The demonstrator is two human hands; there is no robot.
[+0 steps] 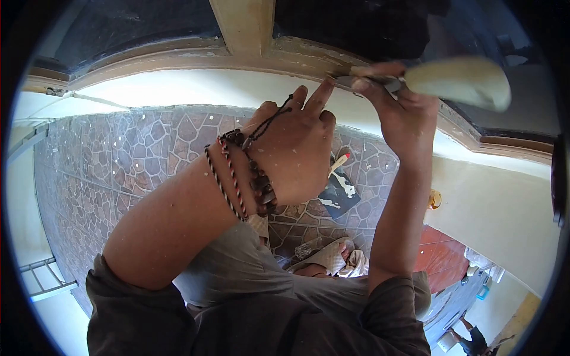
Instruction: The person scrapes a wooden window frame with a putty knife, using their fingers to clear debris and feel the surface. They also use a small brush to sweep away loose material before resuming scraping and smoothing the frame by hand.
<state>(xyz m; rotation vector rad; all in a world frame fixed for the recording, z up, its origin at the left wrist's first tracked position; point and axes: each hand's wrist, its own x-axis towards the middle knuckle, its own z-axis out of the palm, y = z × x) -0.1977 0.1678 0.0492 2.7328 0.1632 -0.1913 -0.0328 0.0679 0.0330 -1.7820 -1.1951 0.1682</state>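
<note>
My right hand [409, 118] grips a putty knife near its blade. The pale handle [460, 83] sticks out to the right, blurred by motion. The metal blade [350, 80] points left against the lower rail of a brown window frame [297, 54], whose surface looks worn and patchy. My left hand [297, 142] reaches up beside the blade with fingers apart. Its index fingertip is at the frame edge, touching or nearly touching the blade's tip. Nothing shows in this hand, though its palm is hidden. Bead and cord bracelets [261, 181] circle the left wrist.
Below my hands, a dark board [341, 193] with white smears lies on the stone-patterned floor [136, 148], with a red-ended pale handle [339, 162] at it. Dark glass [350, 24] fills the window. An amber object [434, 199] sits by the wall. Another person [475, 341] is at lower right.
</note>
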